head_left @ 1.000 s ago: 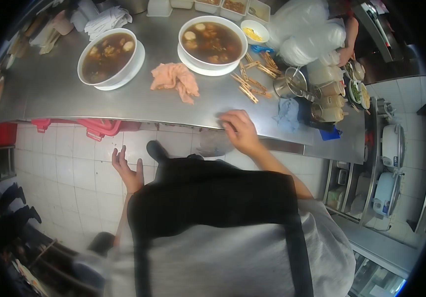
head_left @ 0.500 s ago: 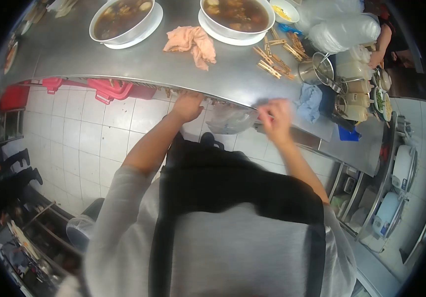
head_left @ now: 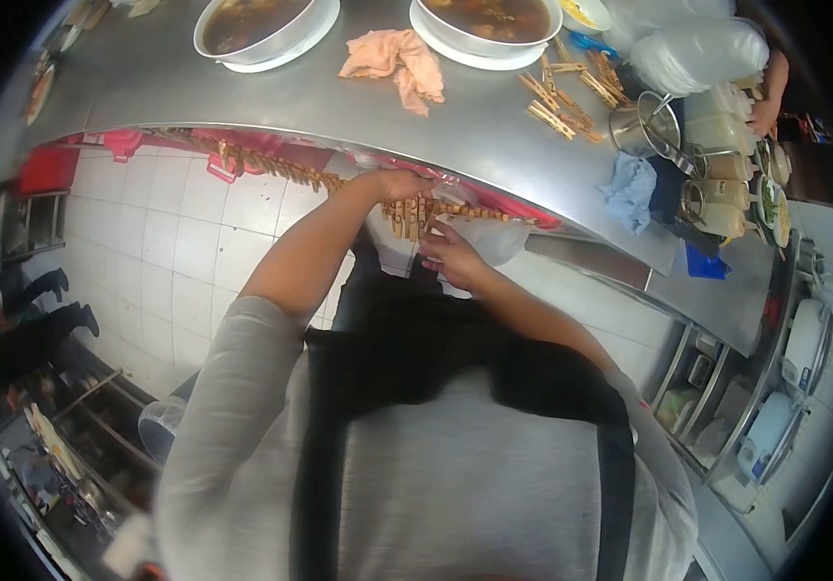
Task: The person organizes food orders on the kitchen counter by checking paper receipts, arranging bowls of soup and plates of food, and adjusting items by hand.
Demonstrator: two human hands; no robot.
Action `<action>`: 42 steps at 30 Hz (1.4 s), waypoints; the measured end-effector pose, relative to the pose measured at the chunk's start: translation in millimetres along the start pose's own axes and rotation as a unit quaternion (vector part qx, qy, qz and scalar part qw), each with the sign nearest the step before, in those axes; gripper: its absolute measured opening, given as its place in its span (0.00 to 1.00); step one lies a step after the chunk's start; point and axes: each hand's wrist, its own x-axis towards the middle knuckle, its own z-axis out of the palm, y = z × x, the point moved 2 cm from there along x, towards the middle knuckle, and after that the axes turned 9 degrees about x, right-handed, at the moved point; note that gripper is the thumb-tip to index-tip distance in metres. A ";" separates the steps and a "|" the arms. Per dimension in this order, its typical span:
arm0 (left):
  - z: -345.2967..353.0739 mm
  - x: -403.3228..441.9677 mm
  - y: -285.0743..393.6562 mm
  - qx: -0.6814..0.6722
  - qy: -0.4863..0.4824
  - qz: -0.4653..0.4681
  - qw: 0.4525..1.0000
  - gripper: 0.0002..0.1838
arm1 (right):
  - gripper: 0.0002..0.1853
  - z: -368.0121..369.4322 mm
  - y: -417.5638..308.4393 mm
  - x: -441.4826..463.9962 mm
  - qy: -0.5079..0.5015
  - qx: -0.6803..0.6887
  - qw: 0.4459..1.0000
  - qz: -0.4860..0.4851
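Note:
Just under the counter's front edge, my left hand [head_left: 402, 184] is closed at a long row of wooden clothespins [head_left: 405, 219]; whatever its fingertips grip is hidden. Below and slightly right of it, my right hand [head_left: 453, 258] has thumb and fingers pinched at the lower end of one clothespin [head_left: 426, 213] in that row. A clear plastic bag [head_left: 497, 240] hangs behind and to the right of my right hand. Red plastic [head_left: 494, 197] shows behind the row, below the counter.
On the steel counter [head_left: 271, 111] stand two large white bowls of soup [head_left: 259, 44] [head_left: 489, 39], with an orange cloth [head_left: 397, 66] between them. Loose clothespins [head_left: 571, 102], a metal pot [head_left: 644, 126], a blue cloth [head_left: 629, 189] and squeeze bottles [head_left: 721, 165] lie rightward. Another person's arm [head_left: 772, 92] is beyond.
My right hand has moved left and down from the plastic bag to the clothespins. My left hand has shifted right and up; more of the clothespin row now shows below the counter edge.

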 end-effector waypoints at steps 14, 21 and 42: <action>0.6 -0.7 -0.5 0.053 0.045 0.004 0.998 0.28 | 0.06 -39.4 14.4 -21.0 -0.001 -0.209 0.978 -0.013; -11.2 -89.3 62.5 0.109 0.203 0.180 0.956 0.16 | 0.07 -31.5 -82.5 -132.9 0.057 -0.277 0.905 -0.318; -262.1 -35.0 65.5 -0.396 0.285 0.069 0.870 0.29 | 0.03 43.5 -301.4 -36.9 0.323 0.148 0.746 -0.563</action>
